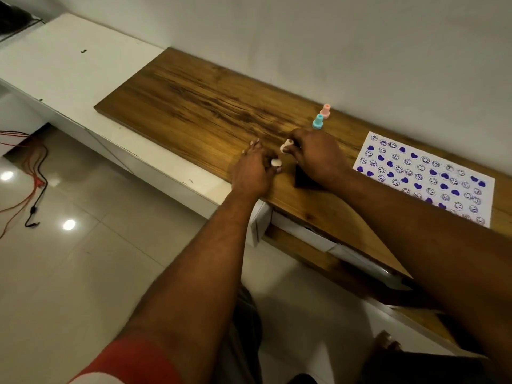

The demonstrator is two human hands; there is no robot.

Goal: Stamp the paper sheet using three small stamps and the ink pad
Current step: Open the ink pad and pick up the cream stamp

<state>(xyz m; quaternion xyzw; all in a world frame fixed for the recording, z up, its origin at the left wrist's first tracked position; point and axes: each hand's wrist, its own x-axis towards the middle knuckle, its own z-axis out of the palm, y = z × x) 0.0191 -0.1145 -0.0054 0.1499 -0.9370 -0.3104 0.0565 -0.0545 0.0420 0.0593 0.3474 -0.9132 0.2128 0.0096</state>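
Right hand (pixel 313 156) pinches white stamp (pixel 286 145). Left hand (pixel 252 170) pinches white piece (pixel 276 162), possibly its cap. Ink pad (pixel 302 180) sits near the front edge of the desktop (pixel 180 92), under the right wrist. Teal stamp (pixel 318 121) and pink stamp (pixel 326 110) stand by the wall (pixel 360 51). Paper sheet (pixel 424 176) lies to the right. Desktop runs wide leftward.

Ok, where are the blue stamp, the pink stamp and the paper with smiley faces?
blue stamp (pixel 317 122), head view, on the middle of its body.
pink stamp (pixel 326 110), head view, on the middle of its body.
paper sheet (pixel 425 176), head view, on its printed middle.
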